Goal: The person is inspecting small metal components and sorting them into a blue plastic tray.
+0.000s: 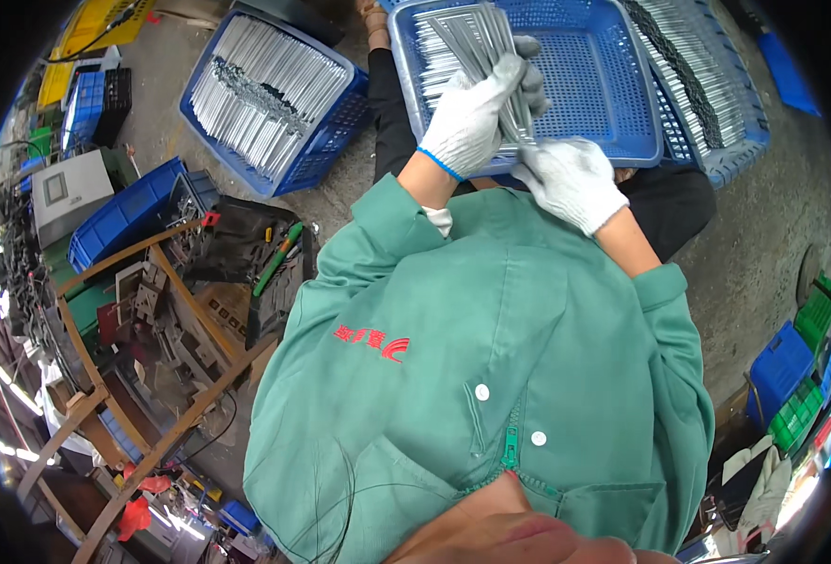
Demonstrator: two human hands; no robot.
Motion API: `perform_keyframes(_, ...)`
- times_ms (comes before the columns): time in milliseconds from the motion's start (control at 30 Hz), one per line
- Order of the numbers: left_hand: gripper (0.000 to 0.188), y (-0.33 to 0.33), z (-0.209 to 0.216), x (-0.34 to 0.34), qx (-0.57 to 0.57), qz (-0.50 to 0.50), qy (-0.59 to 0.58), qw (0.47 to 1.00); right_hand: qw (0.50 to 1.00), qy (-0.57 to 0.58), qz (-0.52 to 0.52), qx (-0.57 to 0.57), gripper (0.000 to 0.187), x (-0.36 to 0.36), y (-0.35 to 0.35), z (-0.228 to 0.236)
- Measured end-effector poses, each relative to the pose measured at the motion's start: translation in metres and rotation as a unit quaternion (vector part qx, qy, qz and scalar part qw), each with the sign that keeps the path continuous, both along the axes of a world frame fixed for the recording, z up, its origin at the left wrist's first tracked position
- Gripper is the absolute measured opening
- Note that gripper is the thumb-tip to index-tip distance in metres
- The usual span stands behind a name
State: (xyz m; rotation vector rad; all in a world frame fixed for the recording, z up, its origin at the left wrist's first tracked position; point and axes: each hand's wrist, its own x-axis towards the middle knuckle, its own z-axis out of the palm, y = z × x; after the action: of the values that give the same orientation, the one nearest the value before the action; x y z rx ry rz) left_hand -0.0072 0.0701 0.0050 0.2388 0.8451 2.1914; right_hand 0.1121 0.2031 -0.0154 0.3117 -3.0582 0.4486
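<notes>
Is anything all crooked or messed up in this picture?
A little: the metal rods in the gloved left hand fan out unevenly toward their far ends, while those in the blue basket off to the left lie closely side by side. No clear spill or damage stands out.

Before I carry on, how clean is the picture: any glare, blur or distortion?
Head view: black corners and bent edges from the fisheye; strip lights glare at the left rim; metal rods shine, yet left hand and right hand look fairly sharp.
</notes>
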Motion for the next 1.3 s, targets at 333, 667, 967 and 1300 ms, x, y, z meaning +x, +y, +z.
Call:
perform_keyframes(333,0.022,-0.081,-0.019,-0.013,-0.331,-0.034,0.382,0.862,0.968,0.104,-0.145,-0.174,0.020,0.008,0.013,0.069)
perform_keyframes(667,0.032,-0.097,-0.005,-0.015,-0.350,-0.023,0.530,0.772,0.983,0.051,-0.088,-0.154,0.023,0.007,0.013,0.075)
perform_keyframes(967,0.031,-0.091,-0.001,-0.011,-0.296,0.059,0.653,0.695,0.988,0.105,-0.044,-0.107,0.026,0.012,0.009,0.069)
perform_keyframes(1300,0.036,-0.096,0.000,-0.006,-0.320,0.076,0.689,0.646,0.994,0.075,-0.071,-0.041,0.025,0.018,-0.002,0.065)
